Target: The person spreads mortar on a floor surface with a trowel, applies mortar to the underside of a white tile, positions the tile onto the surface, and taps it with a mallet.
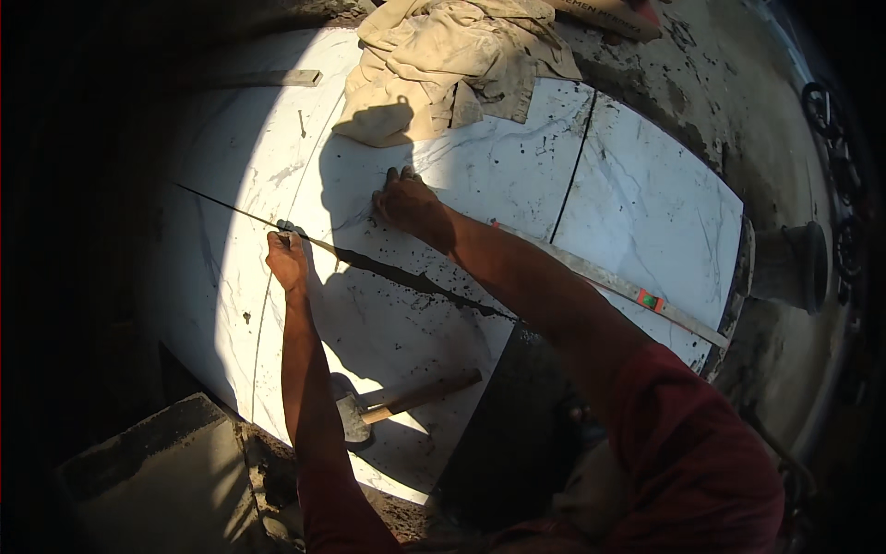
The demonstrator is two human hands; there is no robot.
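Note:
My left hand [288, 262] is closed in a pinch at the crossing of two joints between white marbled tiles [397, 319]. A small dark thing shows at its fingertips, too small to name. Farther right, my right hand [408, 199] rests over a tile with its fingers curled in; what they hold, if anything, is hidden. Between the hands runs a joint [388, 270] that widens to the right, with dark material in it. A rubber mallet [353, 418] with a wooden handle lies on the near tile, beside my left forearm.
A spirit level [604, 280] lies on the right tiles, partly behind my right arm. A crumpled beige cloth [452, 55] covers the far edge. A metal bar [286, 79] and a nail-like piece [302, 124] lie far left. A dark bucket [794, 268] stands right.

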